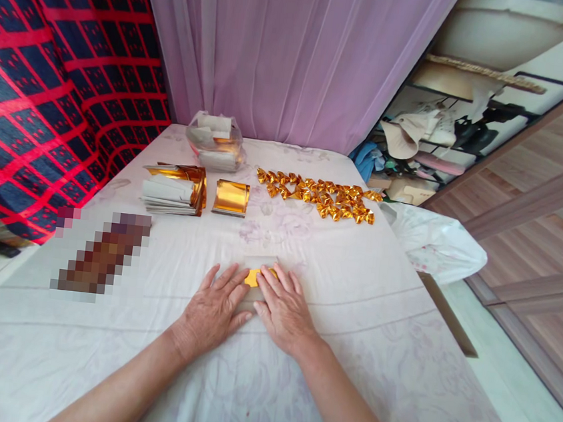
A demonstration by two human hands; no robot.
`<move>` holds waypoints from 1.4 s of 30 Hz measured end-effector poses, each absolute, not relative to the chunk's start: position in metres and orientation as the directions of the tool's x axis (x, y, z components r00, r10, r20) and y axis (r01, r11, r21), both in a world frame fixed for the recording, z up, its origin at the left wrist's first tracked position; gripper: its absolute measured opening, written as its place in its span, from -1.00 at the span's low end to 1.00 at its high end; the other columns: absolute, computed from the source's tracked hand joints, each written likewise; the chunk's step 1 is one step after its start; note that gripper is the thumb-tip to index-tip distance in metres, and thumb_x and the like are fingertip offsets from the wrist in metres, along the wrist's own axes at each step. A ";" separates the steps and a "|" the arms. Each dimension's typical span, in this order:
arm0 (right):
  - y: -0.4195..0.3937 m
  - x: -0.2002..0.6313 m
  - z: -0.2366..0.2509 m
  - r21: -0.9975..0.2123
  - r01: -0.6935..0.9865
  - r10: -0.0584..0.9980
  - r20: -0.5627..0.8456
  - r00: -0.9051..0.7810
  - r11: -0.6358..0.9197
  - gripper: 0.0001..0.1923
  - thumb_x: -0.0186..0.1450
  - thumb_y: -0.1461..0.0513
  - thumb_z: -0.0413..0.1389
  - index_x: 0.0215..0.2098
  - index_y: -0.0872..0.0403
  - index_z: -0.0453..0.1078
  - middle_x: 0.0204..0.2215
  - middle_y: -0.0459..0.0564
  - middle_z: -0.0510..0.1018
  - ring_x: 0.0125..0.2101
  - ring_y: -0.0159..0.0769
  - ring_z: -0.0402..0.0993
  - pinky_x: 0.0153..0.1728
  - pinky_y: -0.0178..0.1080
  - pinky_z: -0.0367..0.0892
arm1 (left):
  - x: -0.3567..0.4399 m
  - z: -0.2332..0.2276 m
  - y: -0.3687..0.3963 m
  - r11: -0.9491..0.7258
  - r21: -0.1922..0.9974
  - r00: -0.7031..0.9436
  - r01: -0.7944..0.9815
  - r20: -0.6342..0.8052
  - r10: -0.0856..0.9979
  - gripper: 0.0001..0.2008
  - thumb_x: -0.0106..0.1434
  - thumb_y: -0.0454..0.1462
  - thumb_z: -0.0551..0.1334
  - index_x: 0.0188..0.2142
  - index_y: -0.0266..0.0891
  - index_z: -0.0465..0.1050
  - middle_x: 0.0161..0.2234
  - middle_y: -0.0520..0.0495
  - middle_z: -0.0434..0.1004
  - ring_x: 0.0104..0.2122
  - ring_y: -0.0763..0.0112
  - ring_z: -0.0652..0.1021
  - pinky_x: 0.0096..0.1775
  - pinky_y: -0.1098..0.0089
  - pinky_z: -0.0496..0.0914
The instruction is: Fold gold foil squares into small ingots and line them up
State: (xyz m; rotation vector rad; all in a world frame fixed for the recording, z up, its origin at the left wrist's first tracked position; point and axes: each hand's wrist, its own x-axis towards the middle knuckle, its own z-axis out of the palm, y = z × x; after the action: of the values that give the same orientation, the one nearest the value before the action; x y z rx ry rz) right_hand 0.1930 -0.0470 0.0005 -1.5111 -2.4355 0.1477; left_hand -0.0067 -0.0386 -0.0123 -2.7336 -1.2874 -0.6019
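Fingers (225, 277) flat on gold-centred paper (253, 278)

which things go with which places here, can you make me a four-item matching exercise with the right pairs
Things:
1. folded gold pieces
2. pale-and-gold sheet
3. purple curtain
4. small gold stack

Places:
A. behind the table
B. just right of the larger pile
C. under the left hand and right hand
D. in rows at far right on the table

Right pairs: 1-D, 2-C, 3-A, 4-B
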 end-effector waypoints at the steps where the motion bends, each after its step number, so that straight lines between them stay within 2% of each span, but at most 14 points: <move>1: -0.048 0.191 -0.001 -0.226 0.855 0.885 0.129 -0.448 0.466 -0.48 0.41 0.13 -0.08 0.30 0.07 0.13 0.30 0.03 0.19 0.32 -0.11 -0.06 0.27 0.11 -0.10 | -0.007 -0.012 -0.039 -0.649 0.117 0.572 0.752 0.375 0.730 -0.61 0.35 0.00 0.08 -0.02 -0.19 0.43 0.17 -0.11 0.40 0.21 0.11 0.31 0.27 0.02 0.02; 4: -0.049 0.191 -0.004 -0.223 0.852 0.878 0.041 -0.477 0.474 -0.42 0.42 0.07 -0.11 0.35 0.08 0.01 0.35 0.01 0.05 0.34 -0.13 -0.15 0.29 0.14 -0.21 | -0.007 -0.012 -0.039 -0.647 0.112 0.569 0.754 0.380 0.729 -0.60 0.34 0.01 0.09 -0.01 -0.19 0.42 0.16 -0.12 0.41 0.22 0.13 0.31 0.27 0.03 0.02; 8: -0.051 0.202 -0.007 -0.191 0.870 0.887 0.007 -0.462 0.455 -0.39 0.42 0.02 -0.12 0.36 0.08 -0.01 0.36 0.01 -0.03 0.35 -0.12 -0.19 0.30 0.14 -0.23 | -0.007 -0.011 -0.040 -0.652 0.075 0.584 0.754 0.378 0.718 -0.58 0.31 0.04 0.12 -0.04 -0.19 0.44 0.15 -0.14 0.42 0.22 0.12 0.30 0.28 0.01 0.00; 16: -0.053 0.221 -0.005 -0.122 0.920 0.925 -0.036 -0.378 0.371 -0.40 0.40 0.08 -0.08 0.36 0.06 0.00 0.35 0.01 0.01 0.34 -0.09 -0.15 0.28 0.17 -0.19 | -0.008 -0.014 -0.037 -0.659 0.053 0.591 0.750 0.395 0.704 -0.58 0.29 0.05 0.13 -0.06 -0.17 0.44 0.14 -0.10 0.44 0.20 0.11 0.33 0.29 0.01 -0.03; 21: -0.054 0.215 -0.001 -0.118 0.915 0.922 0.021 -0.386 0.385 -0.38 0.39 0.11 -0.08 0.36 0.14 -0.03 0.36 0.06 -0.04 0.35 -0.08 -0.19 0.29 0.20 -0.21 | -0.007 -0.016 -0.037 -0.666 0.055 0.592 0.744 0.407 0.696 -0.57 0.29 0.06 0.12 -0.07 -0.19 0.45 0.14 -0.12 0.43 0.19 0.10 0.33 0.28 0.00 -0.01; 24: -0.053 0.206 -0.001 -0.146 0.880 0.892 0.045 -0.450 0.451 -0.38 0.41 0.10 -0.10 0.37 0.12 -0.06 0.37 0.03 -0.06 0.36 -0.10 -0.25 0.30 0.20 -0.26 | -0.007 -0.016 -0.037 -0.667 0.058 0.592 0.743 0.409 0.695 -0.59 0.31 0.04 0.11 -0.07 -0.19 0.45 0.14 -0.12 0.43 0.19 0.11 0.33 0.27 0.01 -0.01; 29: -0.046 0.202 -0.002 -0.234 0.825 0.844 -0.032 -0.536 0.515 -0.39 0.43 0.04 -0.15 0.38 0.06 -0.09 0.36 -0.01 0.00 0.35 -0.14 -0.16 0.30 0.18 -0.24 | -0.011 -0.018 -0.035 -0.662 0.063 0.587 0.747 0.405 0.701 -0.65 0.35 -0.03 0.10 -0.03 -0.15 0.44 0.13 -0.05 0.45 0.18 0.15 0.34 0.28 0.03 -0.04; 36: -0.046 0.222 0.006 -0.176 0.903 0.907 -0.093 -0.412 0.392 -0.41 0.41 0.11 -0.10 0.35 0.10 0.00 0.36 0.02 -0.01 0.35 -0.11 -0.15 0.29 0.18 -0.19 | -0.013 -0.013 -0.033 -0.649 0.079 0.584 0.757 0.365 0.725 -0.69 0.35 -0.05 0.11 -0.05 -0.10 0.46 0.12 -0.04 0.46 0.20 0.17 0.33 0.28 0.01 -0.05; 39: -0.047 0.223 0.005 -0.163 0.903 0.907 -0.076 -0.414 0.398 -0.41 0.39 0.11 -0.09 0.35 0.09 0.01 0.35 0.02 0.00 0.34 -0.10 -0.14 0.28 0.19 -0.17 | -0.005 -0.007 -0.036 -0.625 0.055 0.573 0.779 0.343 0.745 -0.69 0.33 -0.07 0.14 0.00 -0.06 0.45 0.11 -0.04 0.47 0.20 0.13 0.32 0.27 -0.03 -0.06; 42: -0.047 0.223 0.002 -0.159 0.898 0.904 -0.054 -0.423 0.411 -0.39 0.39 0.10 -0.08 0.35 0.09 0.01 0.36 0.02 0.00 0.34 -0.09 -0.14 0.28 0.20 -0.15 | 0.007 -0.005 -0.037 -0.617 0.025 0.575 0.786 0.338 0.745 -0.58 0.31 0.01 0.14 0.11 0.00 0.40 0.19 -0.08 0.37 0.22 0.09 0.29 0.27 -0.06 -0.07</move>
State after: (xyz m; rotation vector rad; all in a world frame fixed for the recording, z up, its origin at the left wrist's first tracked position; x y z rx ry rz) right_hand 0.2230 -0.0467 0.0017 -1.6642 -2.6047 0.2529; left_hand 0.0071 -0.0367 -0.0052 -2.6722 -1.3066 -0.4819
